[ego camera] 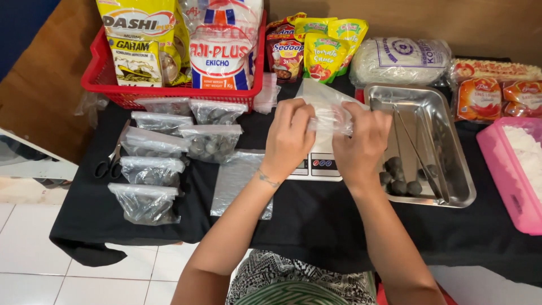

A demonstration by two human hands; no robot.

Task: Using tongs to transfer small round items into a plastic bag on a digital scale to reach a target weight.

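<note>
From the head view, a small clear crumpled plastic bag [326, 110] is held above the white digital scale [316, 165] at the table's middle. The left hand [289, 138] and right hand [361, 144] both pinch its mouth, fingers curled tight, beside the steel tray [446, 130] on the right.

A black cloth covered the worktop [316, 220]. At far left stood a red basket [101, 79] of packets, with filled clear bags [152, 169] and scissors [110, 161] nearer. A digital scale [319, 166] sat in the middle, a steel tray [446, 141] to its right, and a pink tub [505, 181] at the right edge.
</note>
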